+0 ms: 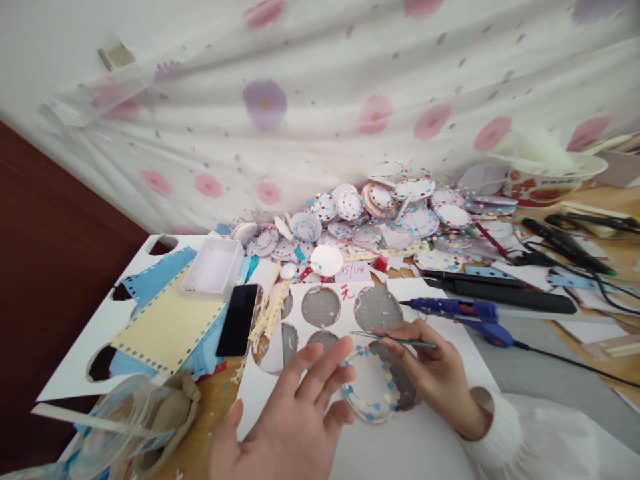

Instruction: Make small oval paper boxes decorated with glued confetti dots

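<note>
My left hand hovers open, fingers spread, with its fingertips at the left edge of a white paper disc rimmed with small blue and yellow hearts. My right hand pinches thin green tweezers, whose tip points left over the disc's upper edge. The disc lies on a white card sheet with round holes cut out of it.
A blue glue gun and a black flat tool lie to the right. A heap of decorated discs sits at the back. At left are a black phone, a white tray, yellow and blue paper.
</note>
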